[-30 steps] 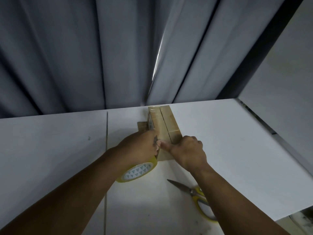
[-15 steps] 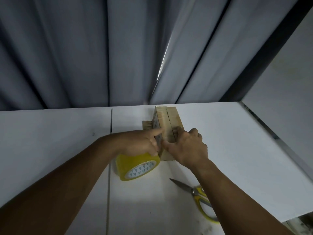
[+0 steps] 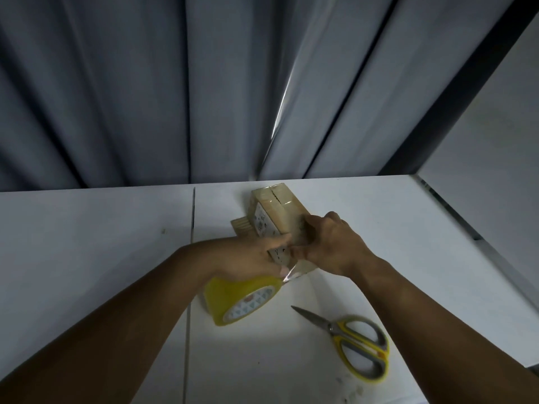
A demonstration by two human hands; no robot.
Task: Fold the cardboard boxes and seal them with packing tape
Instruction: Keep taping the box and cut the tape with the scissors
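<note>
A small cardboard box (image 3: 284,201) lies on the white table (image 3: 87,246) near its far edge, with a taped seam along its top. My right hand (image 3: 332,246) grips the near end of the box, fingers curled over the top and thumb on the near face. My left hand (image 3: 248,255) holds the yellow tape roll (image 3: 233,295) low against the table, its index finger stretched along the box's left side. A short clear strip of tape (image 3: 291,276) runs from the roll to the box's near lower edge.
Yellow-handled scissors (image 3: 360,341) lie on the table to the right of the roll, blades pointing left. A small cardboard scrap (image 3: 240,227) sits behind the box on its left. Grey curtains (image 3: 175,97) hang behind the table. The table's right edge (image 3: 466,228) runs diagonally.
My left hand has lowered the tape roll to the table, drawing tape down the box's near end. My right hand has slid up over the box top.
</note>
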